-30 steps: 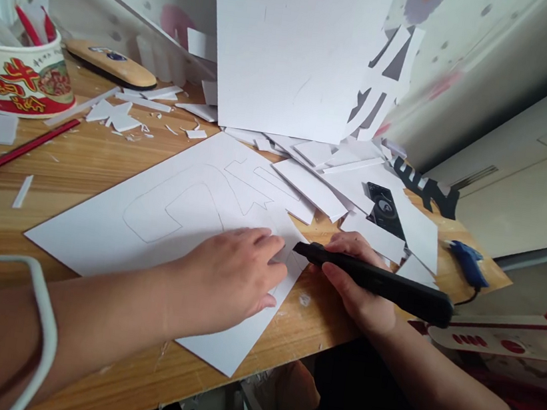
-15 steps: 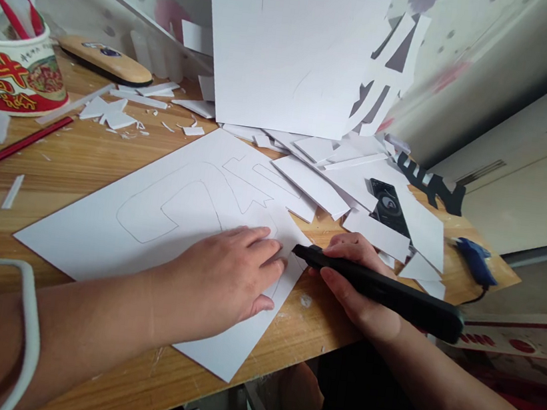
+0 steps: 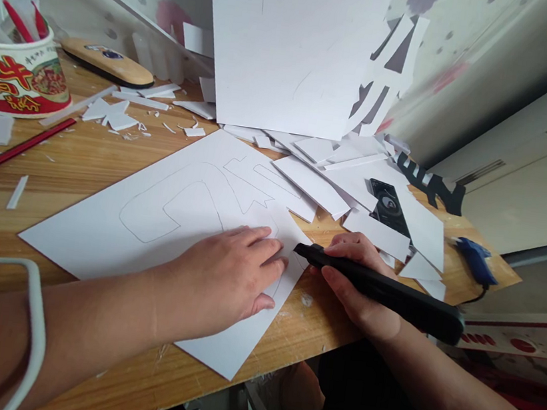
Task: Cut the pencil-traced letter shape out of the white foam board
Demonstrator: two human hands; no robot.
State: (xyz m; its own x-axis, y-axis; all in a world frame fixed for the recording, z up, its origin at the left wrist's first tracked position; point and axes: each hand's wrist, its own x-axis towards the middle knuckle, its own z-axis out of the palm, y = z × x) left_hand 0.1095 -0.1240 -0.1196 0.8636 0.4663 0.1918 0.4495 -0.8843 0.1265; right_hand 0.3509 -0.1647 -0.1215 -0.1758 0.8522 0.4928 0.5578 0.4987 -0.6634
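Observation:
A large white sheet (image 3: 161,217) with pencilled outlines lies on the wooden desk (image 3: 81,166). My left hand (image 3: 228,276) lies flat on the sheet near its right edge, fingers stretched out and pressing it down. My right hand (image 3: 356,286) is wrapped round a long black cutting tool (image 3: 383,293). The tool's tip touches the sheet's right edge just beyond my left fingertips.
A white board (image 3: 294,46) leans upright at the back, with cut white scraps (image 3: 336,186) piled before it. A printed bowl (image 3: 16,73) holding red tools stands far left beside a red pencil (image 3: 8,153). A blue glue gun (image 3: 475,262) lies at the desk's right corner.
Almost nothing has moved. The view has shifted slightly, and both hands and the tool's tip keep their places on the sheet.

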